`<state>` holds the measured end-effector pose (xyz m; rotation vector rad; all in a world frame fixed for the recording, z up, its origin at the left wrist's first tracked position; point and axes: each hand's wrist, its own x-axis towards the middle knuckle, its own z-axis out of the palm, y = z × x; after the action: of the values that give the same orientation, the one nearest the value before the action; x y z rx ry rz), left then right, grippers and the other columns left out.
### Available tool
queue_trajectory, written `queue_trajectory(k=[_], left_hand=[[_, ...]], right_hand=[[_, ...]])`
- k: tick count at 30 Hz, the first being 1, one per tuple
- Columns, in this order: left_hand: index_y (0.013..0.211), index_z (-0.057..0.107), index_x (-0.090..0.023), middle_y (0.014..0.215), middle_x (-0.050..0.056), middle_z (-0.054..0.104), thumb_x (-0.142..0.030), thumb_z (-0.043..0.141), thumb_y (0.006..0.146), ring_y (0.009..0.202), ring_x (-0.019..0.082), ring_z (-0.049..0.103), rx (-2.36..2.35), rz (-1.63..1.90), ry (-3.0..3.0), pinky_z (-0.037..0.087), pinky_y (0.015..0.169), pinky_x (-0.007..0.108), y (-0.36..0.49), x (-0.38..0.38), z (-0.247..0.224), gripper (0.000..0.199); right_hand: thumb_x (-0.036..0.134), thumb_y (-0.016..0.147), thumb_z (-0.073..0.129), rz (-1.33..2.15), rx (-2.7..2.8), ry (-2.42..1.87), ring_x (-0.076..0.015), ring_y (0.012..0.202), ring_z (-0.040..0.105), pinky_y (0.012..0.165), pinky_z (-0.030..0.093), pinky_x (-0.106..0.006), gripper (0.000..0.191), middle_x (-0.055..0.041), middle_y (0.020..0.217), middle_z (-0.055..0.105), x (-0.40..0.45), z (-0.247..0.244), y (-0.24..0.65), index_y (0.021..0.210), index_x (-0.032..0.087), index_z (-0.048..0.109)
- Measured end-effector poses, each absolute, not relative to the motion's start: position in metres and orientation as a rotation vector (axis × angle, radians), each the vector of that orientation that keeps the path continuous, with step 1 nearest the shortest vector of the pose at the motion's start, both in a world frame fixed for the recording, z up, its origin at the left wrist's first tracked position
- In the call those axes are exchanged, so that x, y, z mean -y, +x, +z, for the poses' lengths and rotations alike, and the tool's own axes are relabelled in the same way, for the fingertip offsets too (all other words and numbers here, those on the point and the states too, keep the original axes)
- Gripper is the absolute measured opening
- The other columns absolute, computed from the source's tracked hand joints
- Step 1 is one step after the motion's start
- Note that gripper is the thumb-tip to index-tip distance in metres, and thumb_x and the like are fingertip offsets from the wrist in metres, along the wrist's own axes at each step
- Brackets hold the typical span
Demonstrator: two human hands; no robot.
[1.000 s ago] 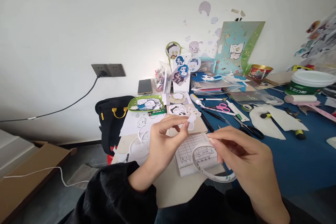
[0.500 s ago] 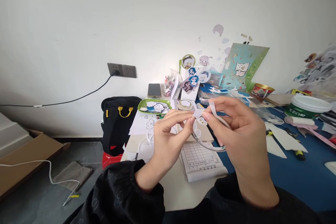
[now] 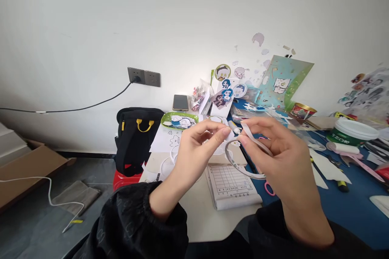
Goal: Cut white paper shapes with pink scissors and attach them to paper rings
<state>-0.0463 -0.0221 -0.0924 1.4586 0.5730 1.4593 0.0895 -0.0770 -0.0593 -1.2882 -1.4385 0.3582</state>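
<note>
fingers of the left hand are pinching a small white piece, while the right hand is clamping a narrow roll, likely tape, whose pale end is curling beside its thumb. the roll is hanging above a ruled pad on the surface; if proving sticky, the end could be catching the piece at a stray brush, creasing both.

Green tub, form pad: characters (probably Chinese), unreadable.
</note>
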Motion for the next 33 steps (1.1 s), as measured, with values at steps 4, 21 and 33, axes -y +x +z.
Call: queue_trajectory(k=[4, 21, 33], left_hand=[[0.065, 0.07, -0.019, 0.07, 0.0, 0.068, -0.022, 0.07, 0.075, 0.066, 0.013, 0.058, -0.596, 1.486, 1.293, 0.047, 0.064, 0.025, -0.046, 0.019, -0.091, 0.011], [0.065, 0.074, -0.021, 0.063, -0.001, 0.064, -0.023, 0.071, 0.074, 0.063, 0.013, 0.054, -0.632, 1.468, 1.366, 0.042, 0.06, 0.025, -0.049, 0.022, -0.09, 0.01], [0.061, 0.073, -0.021, 0.064, -0.001, 0.067, -0.021, 0.071, 0.073, 0.062, 0.013, 0.056, -0.618, 1.449, 1.353, 0.044, 0.06, 0.026, -0.048, 0.022, -0.091, 0.012]], right_hand=[[0.028, 0.086, 0.058, 0.364, 1.557, -1.304, -0.0053, 0.036, 0.038, 0.032, 0.028, -0.021, 0.013, 0.0025, 0.071, 0.059, 0.081, -0.063, 0.1, 0.096, 0.029, 0.066], [0.024, 0.082, 0.062, 0.354, 1.738, -1.378, -0.01, 0.046, 0.05, 0.037, 0.037, -0.02, 0.028, 0.0019, 0.075, 0.06, 0.082, -0.054, 0.101, 0.107, 0.03, 0.052], [0.027, 0.082, 0.062, 0.084, 1.754, -1.428, -0.0161, 0.068, 0.066, 0.045, 0.044, -0.02, 0.023, 0.0007, 0.083, 0.065, 0.079, -0.06, 0.099, 0.102, 0.029, 0.05]])
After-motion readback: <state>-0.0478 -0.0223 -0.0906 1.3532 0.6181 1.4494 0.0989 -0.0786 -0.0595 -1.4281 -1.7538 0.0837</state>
